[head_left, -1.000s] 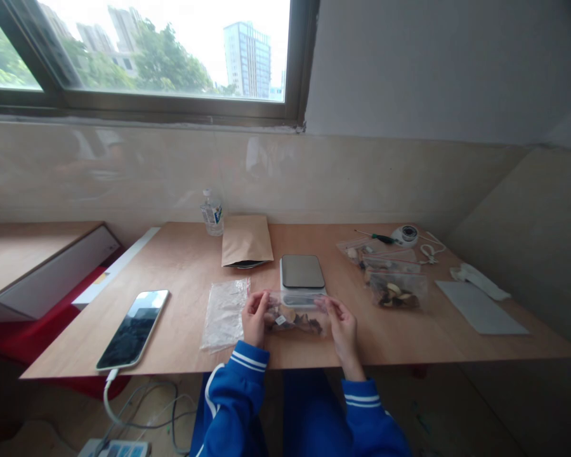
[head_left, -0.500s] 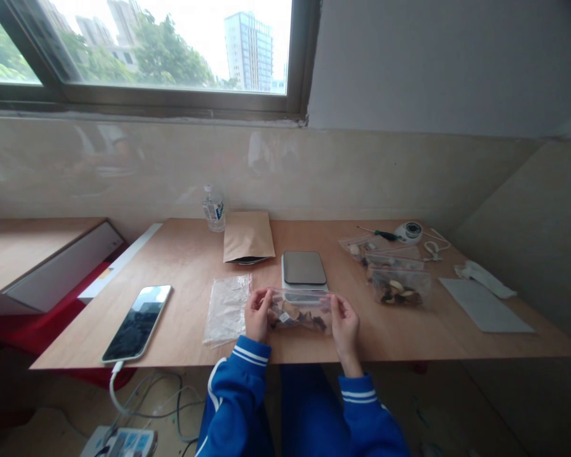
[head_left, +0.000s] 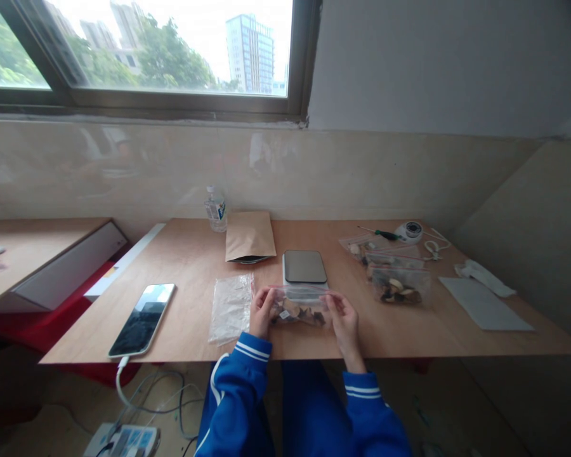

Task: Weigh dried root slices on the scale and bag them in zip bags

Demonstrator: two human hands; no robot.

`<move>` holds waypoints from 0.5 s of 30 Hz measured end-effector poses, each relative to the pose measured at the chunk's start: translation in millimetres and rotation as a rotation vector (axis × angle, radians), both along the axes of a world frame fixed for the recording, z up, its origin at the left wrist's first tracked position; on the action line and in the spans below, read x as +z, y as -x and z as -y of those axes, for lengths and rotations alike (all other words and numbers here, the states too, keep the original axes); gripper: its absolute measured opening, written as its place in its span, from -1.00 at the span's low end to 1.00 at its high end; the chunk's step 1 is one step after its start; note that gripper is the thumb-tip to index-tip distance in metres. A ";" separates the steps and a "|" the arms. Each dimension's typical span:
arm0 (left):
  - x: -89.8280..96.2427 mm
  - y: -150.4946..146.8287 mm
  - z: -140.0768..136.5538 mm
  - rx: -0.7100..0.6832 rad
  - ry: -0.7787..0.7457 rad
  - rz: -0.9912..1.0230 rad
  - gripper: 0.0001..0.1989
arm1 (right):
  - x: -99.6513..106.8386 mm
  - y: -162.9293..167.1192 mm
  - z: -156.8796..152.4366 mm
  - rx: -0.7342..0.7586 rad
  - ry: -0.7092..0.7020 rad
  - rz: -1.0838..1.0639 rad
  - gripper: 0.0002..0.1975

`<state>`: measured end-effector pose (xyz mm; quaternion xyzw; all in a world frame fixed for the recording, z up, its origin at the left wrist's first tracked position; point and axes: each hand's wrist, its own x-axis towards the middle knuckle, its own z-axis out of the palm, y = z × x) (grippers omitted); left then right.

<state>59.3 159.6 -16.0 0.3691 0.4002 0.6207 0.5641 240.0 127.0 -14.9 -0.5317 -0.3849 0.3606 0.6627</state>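
Observation:
Between my two hands is a clear zip bag (head_left: 299, 312) with dark and tan dried pieces and a small white packet inside. My left hand (head_left: 262, 311) pinches its upper left corner. At the upper right corner, my right hand (head_left: 343, 319) grips the zip edge with thumb and fingers. The bag is close to the table's front edge, in front of a kitchen scale (head_left: 305, 266) and partly over its near end. Flat clear plastic bags (head_left: 231, 310) lie just left of my left hand.
Several filled zip bags (head_left: 400, 287) lie to the right, near a screwdriver (head_left: 385, 235) and a white camera (head_left: 410, 231). A kraft pouch (head_left: 250, 236) and a bottle (head_left: 216, 209) stand at the back. Left is a plugged-in phone (head_left: 143, 320); far right, a white sheet (head_left: 485, 304).
My right fingers have shifted slightly left along the bag's top edge. The bag remains held between both hands, and the view has moved a little.

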 end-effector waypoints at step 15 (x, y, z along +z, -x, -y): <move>15.7 -1.2 10.5 -0.071 -0.073 -0.137 -0.76 | 41.9 -7.4 7.9 -0.065 -0.213 0.695 -0.71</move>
